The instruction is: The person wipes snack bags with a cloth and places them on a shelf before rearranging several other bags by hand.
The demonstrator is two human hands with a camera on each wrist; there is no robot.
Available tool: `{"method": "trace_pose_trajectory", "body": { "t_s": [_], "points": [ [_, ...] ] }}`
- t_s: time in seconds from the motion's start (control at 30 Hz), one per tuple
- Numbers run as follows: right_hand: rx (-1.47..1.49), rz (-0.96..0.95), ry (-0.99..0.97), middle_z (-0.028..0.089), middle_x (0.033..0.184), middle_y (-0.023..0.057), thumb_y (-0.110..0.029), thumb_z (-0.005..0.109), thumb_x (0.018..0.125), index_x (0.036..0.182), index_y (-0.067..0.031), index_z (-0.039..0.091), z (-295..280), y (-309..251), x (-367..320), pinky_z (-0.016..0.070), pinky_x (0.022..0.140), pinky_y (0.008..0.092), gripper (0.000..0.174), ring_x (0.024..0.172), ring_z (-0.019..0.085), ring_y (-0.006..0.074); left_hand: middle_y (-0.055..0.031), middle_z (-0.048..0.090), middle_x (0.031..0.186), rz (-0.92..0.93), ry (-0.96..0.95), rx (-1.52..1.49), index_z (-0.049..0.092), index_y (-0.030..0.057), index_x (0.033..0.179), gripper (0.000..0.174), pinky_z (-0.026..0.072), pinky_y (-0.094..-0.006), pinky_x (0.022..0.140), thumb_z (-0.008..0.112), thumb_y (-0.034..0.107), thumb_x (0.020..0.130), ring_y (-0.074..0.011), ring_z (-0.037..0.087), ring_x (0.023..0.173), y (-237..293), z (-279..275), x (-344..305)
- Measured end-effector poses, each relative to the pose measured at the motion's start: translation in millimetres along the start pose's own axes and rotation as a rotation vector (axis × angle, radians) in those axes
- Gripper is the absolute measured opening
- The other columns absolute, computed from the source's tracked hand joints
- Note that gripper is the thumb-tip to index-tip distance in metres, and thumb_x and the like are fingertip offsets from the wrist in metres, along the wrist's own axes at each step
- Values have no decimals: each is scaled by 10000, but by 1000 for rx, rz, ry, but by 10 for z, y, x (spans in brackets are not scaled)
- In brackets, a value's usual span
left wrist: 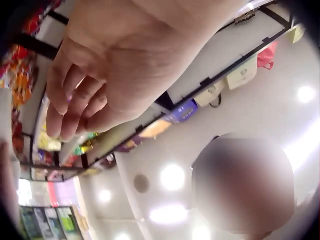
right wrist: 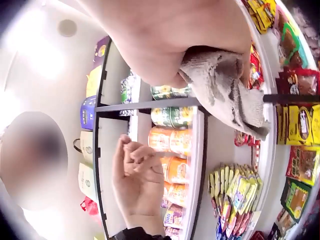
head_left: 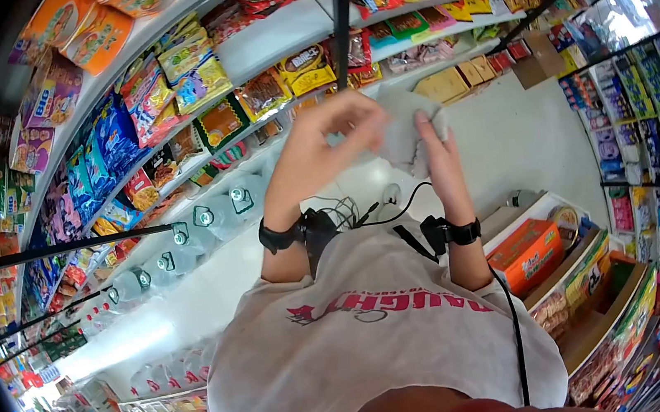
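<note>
My right hand (head_left: pixel 443 162) grips a folded grey cloth (head_left: pixel 414 132) in front of my chest, its thumb lying over the near edge. In the right wrist view, the cloth (right wrist: pixel 225 90) hangs from the right hand (right wrist: pixel 170 35), and dark patches mark its knit surface. Beside the cloth, my left hand (head_left: pixel 330 143) is raised, blurred in the head view. Its fingers are bent loosely and hold nothing, as the left hand (left wrist: pixel 120 65) also shows in the left wrist view.
Curved shelves ahead carry packaged snacks (head_left: pixel 199 65) and orange tubs (head_left: pixel 96 45). Large clear bottles (head_left: pixel 211 217) line the floor below them. A dark shelf post (head_left: pixel 341 13) rises close beyond my hands. To the right stand cartons, including an orange box (head_left: pixel 527 255).
</note>
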State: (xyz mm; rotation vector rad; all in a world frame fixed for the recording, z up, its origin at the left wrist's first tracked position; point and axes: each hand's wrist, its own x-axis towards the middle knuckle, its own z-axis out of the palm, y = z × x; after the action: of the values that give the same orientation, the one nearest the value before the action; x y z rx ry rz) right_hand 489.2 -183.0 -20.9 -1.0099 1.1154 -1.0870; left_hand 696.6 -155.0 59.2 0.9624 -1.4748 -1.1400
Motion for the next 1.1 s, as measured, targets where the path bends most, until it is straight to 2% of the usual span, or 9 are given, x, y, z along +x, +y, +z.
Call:
{"method": "trace_pose_trajectory", "body": {
  "t_s": [0.27, 0.47, 0.6, 0.67, 0.77, 0.87, 0.9, 0.97, 1.1],
  "points": [
    [72, 264, -286, 622, 1255, 101, -373, 663, 960, 1340, 43, 528, 602, 393, 936, 444, 983, 296, 579, 1156, 572, 171, -56, 670, 786, -235, 694, -186, 587, 44, 946, 213, 469, -241, 617, 522, 236, 1014, -132, 647, 695, -1319, -832, 380],
    [71, 279, -436, 633, 1246, 53, -331, 679, 959, 1352, -31, 542, 738, 563, 1708, 481, 948, 305, 514, 1129, 600, 152, -75, 667, 840, -247, 817, -117, 612, 27, 900, 222, 519, -274, 688, 541, 226, 968, -159, 669, 752, -1654, -1245, 941],
    [217, 237, -509, 649, 1231, 59, -335, 687, 951, 1318, -30, 576, 654, 349, 1942, 492, 924, 298, 490, 1109, 614, 148, -104, 661, 998, -201, 843, 431, 630, -16, 1085, 295, 531, -345, 819, 591, 234, 934, -196, 658, 904, -2490, -1955, 1536],
    [192, 272, -508, 652, 1218, 68, -351, 669, 959, 1325, -13, 569, 612, 364, 2065, 484, 927, 292, 508, 1096, 613, 146, -137, 637, 995, -235, 747, 678, 614, 0, 1123, 342, 513, -390, 835, 612, 237, 876, -257, 638, 936, -2282, -2004, 1831],
    [170, 273, -505, 657, 1198, 83, -369, 649, 968, 1318, 18, 565, 580, 453, 2192, 479, 928, 287, 529, 1078, 615, 149, -193, 628, 1079, -238, 712, 1433, 589, 17, 1211, 438, 494, -418, 835, 607, 234, 830, -344, 617, 981, -3615, -3030, 2108],
    [131, 286, -527, 645, 1217, 91, -402, 673, 947, 1311, 24, 561, 618, 425, 2259, 459, 952, 293, 572, 1107, 595, 160, -245, 394, 1497, -428, 356, 1122, 396, 57, 1438, 715, 199, -554, 1162, 501, 435, 841, -426, 268, 1443, -3635, -3297, 2140],
    [103, 285, -521, 645, 1215, 96, -409, 672, 946, 1309, 29, 561, 630, 315, 2243, 459, 953, 293, 579, 1105, 596, 163, -223, 269, 1582, -647, 313, 1059, 354, 91, 1487, 763, 168, -568, 1181, 499, 480, 846, -462, 222, 1455, -3577, -3226, 2118],
    [74, 288, -533, 643, 1216, 103, -420, 670, 943, 1308, 34, 559, 664, 313, 2279, 456, 958, 293, 593, 1107, 595, 167, -233, 295, 1568, -611, 342, 1221, 402, 89, 1463, 729, 170, -570, 1187, 490, 495, 864, -458, 235, 1453, -3723, -3160, 2004],
    [54, 304, -547, 637, 1227, 109, -438, 670, 939, 1314, 33, 555, 793, 385, 2311, 444, 975, 296, 613, 1127, 583, 174, -274, 319, 1549, -722, 354, 1103, 358, 65, 1497, 715, 213, -587, 1179, 492, 462, 917, -466, 226, 1462, -2855, -2443, 1879]
  ]
}}
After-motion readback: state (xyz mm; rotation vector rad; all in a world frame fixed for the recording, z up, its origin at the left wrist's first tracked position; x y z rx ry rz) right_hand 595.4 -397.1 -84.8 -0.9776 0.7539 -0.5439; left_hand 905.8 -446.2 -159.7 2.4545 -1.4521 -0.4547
